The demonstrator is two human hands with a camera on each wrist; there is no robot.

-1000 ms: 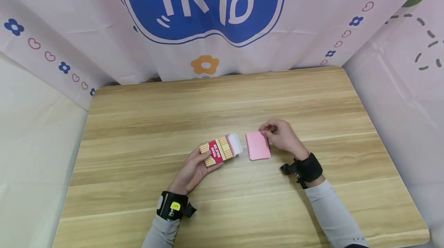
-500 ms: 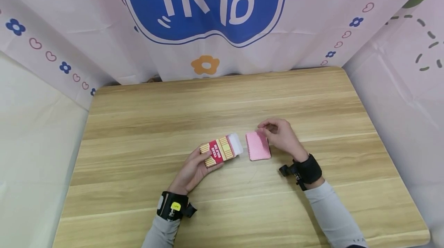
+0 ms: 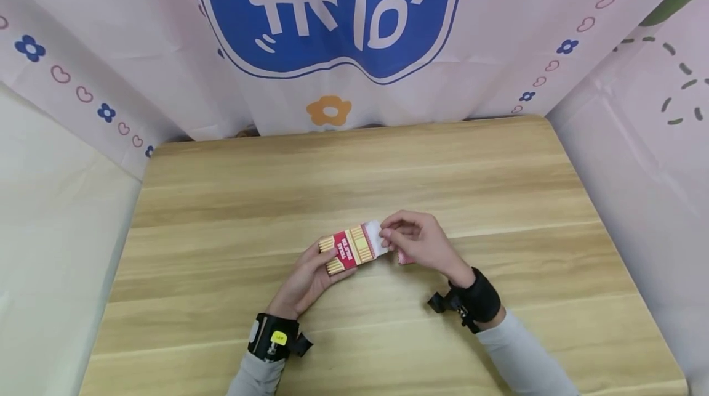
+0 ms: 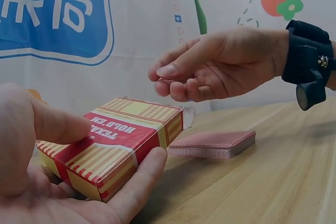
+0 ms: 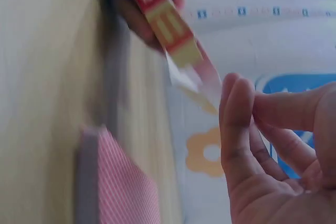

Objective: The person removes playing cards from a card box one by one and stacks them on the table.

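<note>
My left hand [image 3: 303, 290] holds a red-and-yellow striped playing card box [image 3: 348, 249] marked "TEXAS HOLD'EM", thumb across its face and fingers along its lower side. The box's white flap [image 3: 376, 236] sticks out at the right end. My right hand [image 3: 420, 246] is raised beside that end, its loosely bent fingers overlapping the flap in the head view. Thumb and index fingertips meet, with nothing visible between them in the right wrist view. Below it, a squared deck of pink-backed cards [image 4: 212, 144] lies face down, mostly hidden by the hand in the head view.
The wood-grain table [image 3: 266, 186] is bounded by a printed curtain [image 3: 166, 76] at the back and pale cloth on both sides. Each wrist wears a black strap with a small camera; the right one [image 3: 473, 300] hangs close over the table.
My right hand has left the far corner of the card deck and moved left to the open end of the box. The left hand still holds the box in place. The head view has tilted slightly.
</note>
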